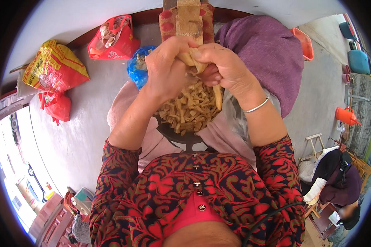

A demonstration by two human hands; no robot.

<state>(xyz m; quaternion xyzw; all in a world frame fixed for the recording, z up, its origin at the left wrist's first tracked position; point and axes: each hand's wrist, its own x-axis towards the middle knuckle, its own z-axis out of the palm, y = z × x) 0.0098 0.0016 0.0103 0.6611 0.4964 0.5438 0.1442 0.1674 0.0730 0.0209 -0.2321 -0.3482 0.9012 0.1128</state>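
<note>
My left hand and my right hand meet in front of me, the fingers of both closed on a pale yellow-brown strip. A long tan end hangs below my right hand; whether it belongs to the same strip is hidden by the fingers. Under the hands lies a heap of short tan pieces in a dark container between my knees. Just beyond my hands stands a wooden block, with a red patterned cloth beneath it.
A blue plastic bag sits left of my hands. Farther left are a red bag and a yellow-red sack. A large purple cloth-covered bundle stands close on the right, near clear plastic. Another person sits far right.
</note>
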